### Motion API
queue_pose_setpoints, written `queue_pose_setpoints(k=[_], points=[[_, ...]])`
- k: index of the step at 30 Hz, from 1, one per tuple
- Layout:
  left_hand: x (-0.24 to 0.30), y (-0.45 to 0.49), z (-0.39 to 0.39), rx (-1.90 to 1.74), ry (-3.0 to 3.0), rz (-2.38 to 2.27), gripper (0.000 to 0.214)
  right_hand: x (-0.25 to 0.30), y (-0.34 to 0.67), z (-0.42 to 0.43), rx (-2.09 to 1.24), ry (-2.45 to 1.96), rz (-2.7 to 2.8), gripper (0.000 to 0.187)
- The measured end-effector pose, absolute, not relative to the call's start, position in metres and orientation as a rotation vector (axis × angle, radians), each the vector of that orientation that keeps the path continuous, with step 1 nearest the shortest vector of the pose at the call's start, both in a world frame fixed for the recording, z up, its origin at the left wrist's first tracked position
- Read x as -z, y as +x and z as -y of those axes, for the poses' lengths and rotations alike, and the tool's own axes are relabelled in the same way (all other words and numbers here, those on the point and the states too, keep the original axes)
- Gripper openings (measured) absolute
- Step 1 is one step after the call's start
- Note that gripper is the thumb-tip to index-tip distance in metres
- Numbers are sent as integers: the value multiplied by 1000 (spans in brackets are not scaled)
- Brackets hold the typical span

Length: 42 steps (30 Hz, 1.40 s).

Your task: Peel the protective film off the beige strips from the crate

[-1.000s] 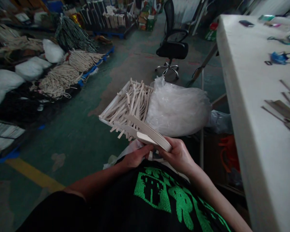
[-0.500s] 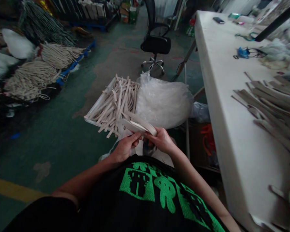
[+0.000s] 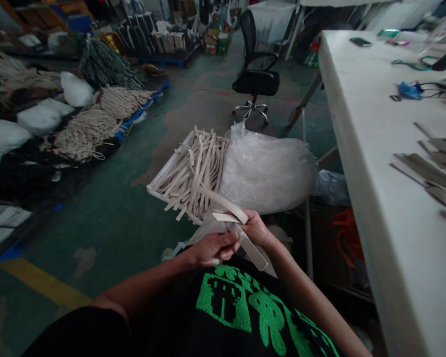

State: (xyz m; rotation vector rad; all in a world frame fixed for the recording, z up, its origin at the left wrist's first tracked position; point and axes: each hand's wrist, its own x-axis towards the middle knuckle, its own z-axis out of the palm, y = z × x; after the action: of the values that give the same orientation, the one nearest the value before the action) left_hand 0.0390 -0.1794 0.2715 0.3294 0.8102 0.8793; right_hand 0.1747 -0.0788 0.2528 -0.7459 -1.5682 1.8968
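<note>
My right hand (image 3: pixel 256 228) is closed around a beige flat strap (image 3: pixel 228 202), whose far length curves toward the pile of straps. A short pale end juts out to the left from the same grip. Just below and to the left, my left hand (image 3: pixel 214 248) pinches a flat whitish strip (image 3: pixel 250 249) that slants down to the right in front of my shirt. The two hands are close together, and some of the fingers are hidden. Beyond them, a white tray (image 3: pixel 156 191) holds a heap of similar beige straps (image 3: pixel 200 168).
A big clear plastic bag (image 3: pixel 269 168) bulges beside the tray. On the right, a white table (image 3: pixel 371 148) carries grey-beige strips (image 3: pixel 436 168) and a phone. An office chair (image 3: pixel 255 82) stands ahead. Bundles of cords (image 3: pixel 87 130) lie on pallets at left.
The whitish strip between my hands has swung from pointing left to slanting down right. My left hand sits slightly lower against the right one. The view has shifted left and up.
</note>
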Motion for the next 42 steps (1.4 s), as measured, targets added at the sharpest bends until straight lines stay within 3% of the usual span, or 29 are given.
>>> queue_pose_setpoints(k=[3,7,14,22,28,35,42], points=[[-252,31,177,-1003,152,-883,56,-261,178,76,-1771,-892,1437,30],[-210,23,163,-1045,-272,-1093,33,-280,192,78,-1647,-1022,1288,34],[-167,-1,127,-1227,-335,-1298,28,-296,243,107,-1739,-1228,1129,51],[-196,-5,112,-1393,111,-1370,37,-283,249,112,-1844,-1287,964,54],[-217,19,137,-1122,795,-1382,31,-264,210,87,-1826,-1147,906,54],[-229,32,158,-833,1047,-1387,23,-253,184,74,-1782,-1139,847,52],[-235,9,129,-1209,955,-1406,47,-251,186,86,-1654,-1243,994,44]])
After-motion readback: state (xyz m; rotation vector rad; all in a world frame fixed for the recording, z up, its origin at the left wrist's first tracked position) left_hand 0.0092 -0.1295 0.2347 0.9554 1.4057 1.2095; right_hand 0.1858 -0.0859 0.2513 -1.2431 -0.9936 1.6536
